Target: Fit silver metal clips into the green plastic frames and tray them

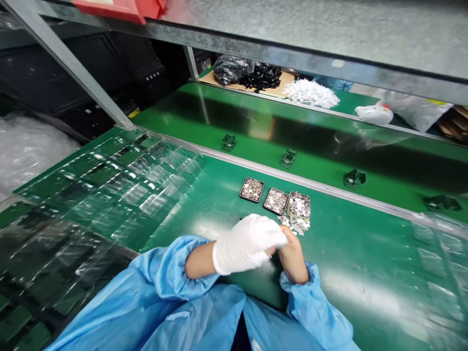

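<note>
Over the green table [215,185], my left hand [248,243] in a white glove meets my bare right hand [292,253], and their fingertips come together. The fingers of both hands are bent and closed. Whatever sits between them, if anything, is hidden by the glove and slightly blurred. Just beyond the hands lie three small trays of tiny metal pieces: a left tray [252,189], a middle tray [276,201] and a right tray [299,204]. Loose silvery pieces [298,225] are spread in front of the right one, close to my right fingers.
Clear plastic trays [120,180] cover the table's left side, and more plastic trays [438,258] lie at the right. Green circuit boards [288,158] sit spaced along the belt [256,144] behind a metal rail. A metal shelf [292,29] hangs overhead, carrying a red bin [120,7].
</note>
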`<action>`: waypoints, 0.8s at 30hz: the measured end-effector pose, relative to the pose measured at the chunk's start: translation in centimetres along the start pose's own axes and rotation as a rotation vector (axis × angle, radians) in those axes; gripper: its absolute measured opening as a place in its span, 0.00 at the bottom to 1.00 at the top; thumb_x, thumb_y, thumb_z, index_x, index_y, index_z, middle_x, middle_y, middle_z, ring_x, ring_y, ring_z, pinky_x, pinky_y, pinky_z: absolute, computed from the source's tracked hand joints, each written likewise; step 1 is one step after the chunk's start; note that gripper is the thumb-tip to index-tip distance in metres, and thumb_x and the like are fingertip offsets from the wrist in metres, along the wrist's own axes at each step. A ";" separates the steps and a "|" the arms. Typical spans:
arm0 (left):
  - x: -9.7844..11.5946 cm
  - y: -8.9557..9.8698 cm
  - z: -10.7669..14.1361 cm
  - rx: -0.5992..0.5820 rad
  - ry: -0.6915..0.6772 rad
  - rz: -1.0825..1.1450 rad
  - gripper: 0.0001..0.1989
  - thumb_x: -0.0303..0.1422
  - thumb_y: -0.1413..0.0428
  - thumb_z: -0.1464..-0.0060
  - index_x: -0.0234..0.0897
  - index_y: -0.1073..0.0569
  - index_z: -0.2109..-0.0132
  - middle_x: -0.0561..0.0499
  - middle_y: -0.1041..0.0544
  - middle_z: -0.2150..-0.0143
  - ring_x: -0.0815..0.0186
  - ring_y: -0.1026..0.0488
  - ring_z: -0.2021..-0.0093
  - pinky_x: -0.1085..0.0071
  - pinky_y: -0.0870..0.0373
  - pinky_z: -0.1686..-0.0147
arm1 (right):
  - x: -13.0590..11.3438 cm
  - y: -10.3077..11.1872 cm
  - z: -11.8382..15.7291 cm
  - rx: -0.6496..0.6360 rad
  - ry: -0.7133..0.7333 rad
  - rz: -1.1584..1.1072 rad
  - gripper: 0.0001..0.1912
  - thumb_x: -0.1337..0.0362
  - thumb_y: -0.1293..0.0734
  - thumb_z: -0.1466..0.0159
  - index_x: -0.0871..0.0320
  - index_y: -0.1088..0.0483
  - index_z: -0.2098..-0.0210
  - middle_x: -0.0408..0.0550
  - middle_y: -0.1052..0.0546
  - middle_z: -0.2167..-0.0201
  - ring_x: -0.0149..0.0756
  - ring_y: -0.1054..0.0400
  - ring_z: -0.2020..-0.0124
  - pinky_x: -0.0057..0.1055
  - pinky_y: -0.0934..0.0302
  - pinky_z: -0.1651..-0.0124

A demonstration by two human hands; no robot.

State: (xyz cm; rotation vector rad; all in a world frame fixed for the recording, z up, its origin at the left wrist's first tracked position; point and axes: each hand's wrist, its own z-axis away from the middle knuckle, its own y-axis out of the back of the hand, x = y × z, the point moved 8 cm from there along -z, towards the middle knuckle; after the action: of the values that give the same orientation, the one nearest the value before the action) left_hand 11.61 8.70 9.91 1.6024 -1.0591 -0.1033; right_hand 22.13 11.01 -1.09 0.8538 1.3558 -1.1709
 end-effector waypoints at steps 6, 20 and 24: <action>-2.8 -2.6 1.4 0.046 0.183 0.222 0.10 0.31 0.54 0.39 0.36 0.29 0.66 0.49 0.28 0.68 0.66 0.31 0.68 0.70 0.34 0.67 | 1.8 -2.1 0.4 -0.124 -0.113 -0.213 0.12 0.56 0.30 0.42 0.56 0.33 0.70 0.37 0.33 0.81 0.27 0.38 0.79 0.26 0.43 0.71; -2.8 -3.1 3.6 0.088 0.231 0.295 0.16 0.32 0.55 0.40 0.36 0.34 0.75 0.52 0.32 0.76 0.67 0.34 0.73 0.71 0.38 0.71 | 2.0 -4.2 1.3 -0.304 -0.204 -0.303 0.16 0.53 0.28 0.45 0.58 0.34 0.71 0.39 0.28 0.79 0.26 0.33 0.79 0.24 0.40 0.74; -2.1 -2.5 4.4 0.145 0.157 0.138 0.20 0.34 0.58 0.37 0.36 0.34 0.76 0.51 0.32 0.77 0.67 0.36 0.75 0.70 0.40 0.73 | 1.2 -4.7 1.7 -0.387 -0.207 -0.250 0.17 0.53 0.28 0.45 0.59 0.34 0.70 0.40 0.27 0.79 0.27 0.32 0.78 0.26 0.39 0.71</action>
State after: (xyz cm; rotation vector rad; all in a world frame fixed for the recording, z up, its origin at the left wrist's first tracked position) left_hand 9.30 6.68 5.44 1.6327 -1.0701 0.1937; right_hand 17.89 8.07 -1.35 0.2848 1.4795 -1.0988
